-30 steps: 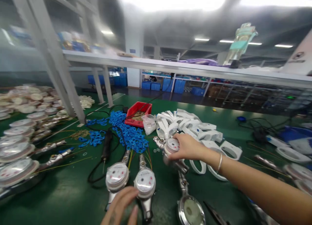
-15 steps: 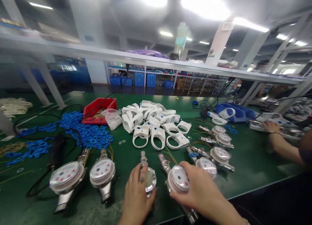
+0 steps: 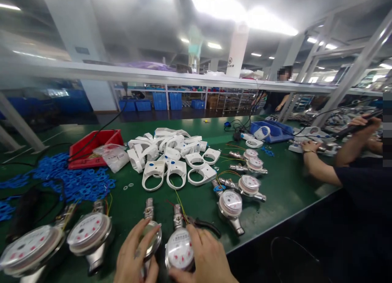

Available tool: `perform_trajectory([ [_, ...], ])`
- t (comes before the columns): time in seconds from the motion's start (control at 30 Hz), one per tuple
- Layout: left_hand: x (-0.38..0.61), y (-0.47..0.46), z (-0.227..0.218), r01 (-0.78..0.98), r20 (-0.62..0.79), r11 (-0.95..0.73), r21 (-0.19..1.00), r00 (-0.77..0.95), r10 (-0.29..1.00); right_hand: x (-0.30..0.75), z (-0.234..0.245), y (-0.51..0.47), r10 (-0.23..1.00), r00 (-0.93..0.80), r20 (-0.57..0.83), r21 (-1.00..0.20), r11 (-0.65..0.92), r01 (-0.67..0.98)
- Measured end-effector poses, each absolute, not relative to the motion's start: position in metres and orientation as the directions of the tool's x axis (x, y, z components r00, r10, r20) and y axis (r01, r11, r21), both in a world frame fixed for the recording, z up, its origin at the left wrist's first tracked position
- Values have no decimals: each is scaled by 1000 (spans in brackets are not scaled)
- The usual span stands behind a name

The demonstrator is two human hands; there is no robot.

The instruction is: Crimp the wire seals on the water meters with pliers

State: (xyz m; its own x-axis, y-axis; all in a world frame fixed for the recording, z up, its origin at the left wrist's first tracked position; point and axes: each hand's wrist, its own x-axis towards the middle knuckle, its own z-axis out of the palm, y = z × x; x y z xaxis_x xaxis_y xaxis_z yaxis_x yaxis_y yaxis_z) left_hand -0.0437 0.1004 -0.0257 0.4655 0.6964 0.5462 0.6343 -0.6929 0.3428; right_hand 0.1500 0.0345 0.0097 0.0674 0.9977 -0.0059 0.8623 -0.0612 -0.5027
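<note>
My left hand [image 3: 134, 252] is closed round a water meter body [image 3: 153, 239] with a metal rim and no printed dial showing; its threaded pipe end points away from me. Just to the right, my right hand [image 3: 208, 256] grips a water meter [image 3: 180, 250] with a white dial and red marks, thumb at the near edge and fingers along the right side. Thin yellow wires rise behind that meter. Pliers [image 3: 203, 225] with dark handles lie behind my right hand. Another water meter [image 3: 231, 203] with a blue ring on its pipe lies farther right.
Two water meters [image 3: 89, 234] stand at left. White plastic brackets [image 3: 176, 172] are heaped mid-table, with blue rings [image 3: 73, 177] and a red bin [image 3: 94, 146] to their left. A blue bin [image 3: 272, 132] sits at back right. At right, co-workers' hands [image 3: 310, 146] handle parts.
The view has swung right, so the table things sit farther left. My right hand has turned its meter more upright beside the left one. The pliers have come into view.
</note>
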Motion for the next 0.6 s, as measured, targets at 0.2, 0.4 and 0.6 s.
perform_trajectory([
  [0.2,-6,61,-1,545,484,-734,405,553,678,193,-8,21,968,45,245,-623,122,773],
  [0.4,23,60,-4,659,369,-573,487,440,819,193,-24,47,1000,19,17,-164,-16,986],
  [0.6,22,58,14,600,234,-486,635,450,862,210,-35,16,998,57,-32,-133,-61,989],
])
